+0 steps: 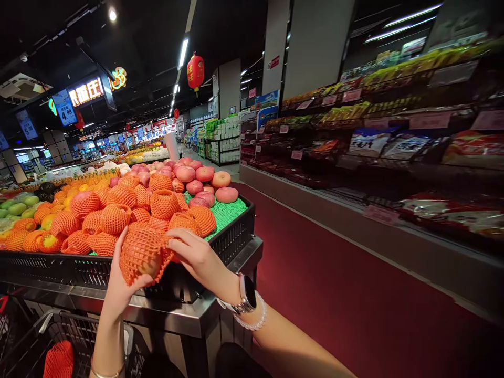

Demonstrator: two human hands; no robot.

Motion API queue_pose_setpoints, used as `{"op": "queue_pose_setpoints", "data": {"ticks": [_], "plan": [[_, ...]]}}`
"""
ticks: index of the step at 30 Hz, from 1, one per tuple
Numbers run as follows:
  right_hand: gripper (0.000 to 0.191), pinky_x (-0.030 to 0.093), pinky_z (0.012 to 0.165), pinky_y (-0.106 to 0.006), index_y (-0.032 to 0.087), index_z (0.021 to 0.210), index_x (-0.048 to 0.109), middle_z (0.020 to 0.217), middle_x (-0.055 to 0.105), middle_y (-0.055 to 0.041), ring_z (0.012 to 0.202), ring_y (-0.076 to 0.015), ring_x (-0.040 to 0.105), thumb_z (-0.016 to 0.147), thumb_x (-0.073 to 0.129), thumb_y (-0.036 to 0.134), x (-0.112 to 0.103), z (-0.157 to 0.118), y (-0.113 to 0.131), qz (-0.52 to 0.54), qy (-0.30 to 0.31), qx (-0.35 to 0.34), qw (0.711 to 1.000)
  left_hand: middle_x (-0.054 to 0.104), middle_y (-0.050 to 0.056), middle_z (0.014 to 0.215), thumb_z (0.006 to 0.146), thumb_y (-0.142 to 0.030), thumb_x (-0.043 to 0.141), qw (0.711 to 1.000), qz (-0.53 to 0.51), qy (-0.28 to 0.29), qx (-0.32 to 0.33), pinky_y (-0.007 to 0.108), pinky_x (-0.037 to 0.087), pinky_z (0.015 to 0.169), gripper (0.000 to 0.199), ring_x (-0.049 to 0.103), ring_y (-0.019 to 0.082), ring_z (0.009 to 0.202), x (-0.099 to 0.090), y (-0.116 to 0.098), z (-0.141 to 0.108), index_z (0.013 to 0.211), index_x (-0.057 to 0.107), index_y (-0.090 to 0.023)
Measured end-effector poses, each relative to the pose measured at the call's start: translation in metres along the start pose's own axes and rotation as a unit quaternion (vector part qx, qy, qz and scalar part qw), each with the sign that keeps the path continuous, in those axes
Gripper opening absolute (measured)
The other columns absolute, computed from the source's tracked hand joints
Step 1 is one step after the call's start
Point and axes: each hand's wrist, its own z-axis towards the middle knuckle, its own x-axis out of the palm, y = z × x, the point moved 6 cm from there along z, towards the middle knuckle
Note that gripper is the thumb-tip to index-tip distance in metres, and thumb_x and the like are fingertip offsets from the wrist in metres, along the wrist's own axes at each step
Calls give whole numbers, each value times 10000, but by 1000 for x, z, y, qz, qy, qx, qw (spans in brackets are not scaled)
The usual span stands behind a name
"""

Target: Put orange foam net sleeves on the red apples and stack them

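Observation:
A round fruit in an orange foam net (pixel 142 252) rests in my left hand (pixel 120 281), whose fingers and thumb wrap round it from the left and below. Yellowish-red skin shows through the mesh; the kind of fruit is not clear. My right hand (pixel 195 257) pinches the net's right edge, with the fingertips partly hidden. Just behind both hands, netted fruits (pixel 116 218) lie heaped in a black crate (pixel 232 244). My right wrist wears a watch and a beaded bracelet.
Bare red apples (pixel 205 173) sit at the crate's back right on a green mat (pixel 230 215). A metal ledge (pixel 189 320) runs below. A shopping basket (pixel 74 325) with a red foam net (pixel 59 359) stands lower left. Packaged-goods shelves (pixel 354 157) line the right.

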Motion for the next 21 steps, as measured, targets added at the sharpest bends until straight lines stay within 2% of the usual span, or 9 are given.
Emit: {"op": "queue_pose_setpoints", "data": {"ticks": [2, 5, 8, 13, 15, 17, 20, 21], "plan": [[211, 531, 684, -269, 158, 857, 566, 898, 653, -91, 814, -166, 591, 951, 387, 97, 1, 0, 2, -7, -9, -17, 1000, 379, 82, 1477, 609, -434, 832, 997, 72, -15, 24, 360, 304, 1131, 972, 402, 250, 1339, -2, -6, -1, 1426, 323, -299], [250, 517, 637, -252, 155, 811, 571, 854, 667, -74, 759, -151, 588, 959, 379, 92, 3, 0, 7, -2, -4, -70, 998, 466, 76, 1391, 616, -447, 818, 981, 154, -95, 65, 343, 367, 1075, 854, 474, 241, 1265, -9, -12, -2, 1352, 419, -275], [254, 527, 644, -248, 153, 771, 578, 823, 680, -60, 746, -142, 599, 952, 414, 84, 5, 0, 14, 1, 0, -128, 992, 508, 71, 1323, 601, -412, 831, 964, 180, -170, 96, 324, 410, 1020, 811, 518, 231, 1198, -14, -13, -4, 1306, 458, -261], [272, 550, 679, -259, 152, 686, 568, 725, 655, -43, 758, -146, 611, 924, 467, 67, 10, 1, 24, 13, 1, -187, 982, 456, 103, 1357, 645, -315, 804, 937, 214, -233, 148, 415, 326, 1100, 792, 445, 266, 1271, -7, -4, -9, 1341, 430, -257], [235, 558, 730, -284, 148, 722, 585, 726, 648, -42, 766, -149, 612, 918, 481, 69, 10, 2, 27, 38, 2, -183, 982, 409, 108, 1394, 671, -290, 777, 923, 213, -269, 173, 428, 305, 1113, 794, 419, 268, 1292, -5, 1, -13, 1370, 398, -269], [173, 560, 789, -317, 145, 836, 612, 804, 656, -63, 833, -162, 623, 925, 474, 92, 10, 1, 29, 86, 12, -161, 983, 384, 95, 1411, 669, -281, 772, 912, 197, -298, 201, 404, 312, 1109, 823, 421, 255, 1289, -5, 2, -17, 1388, 371, -289], [216, 555, 856, -325, 166, 1119, 553, 1025, 655, -112, 999, -169, 629, 944, 433, 131, 13, -5, 29, 231, 39, -89, 968, 354, 93, 1432, 696, -354, 752, 916, 135, -315, 209, 397, 321, 1108, 833, 405, 261, 1300, -8, -1, -19, 1412, 331, -286], [254, 550, 876, -320, 186, 1179, 516, 1060, 653, -107, 1022, -156, 630, 950, 419, 137, 14, -8, 27, 284, 25, -48, 957, 330, 96, 1449, 729, -387, 723, 921, 107, -320, 196, 408, 308, 1118, 816, 380, 268, 1320, -9, -2, -18, 1424, 309, -281]]}}
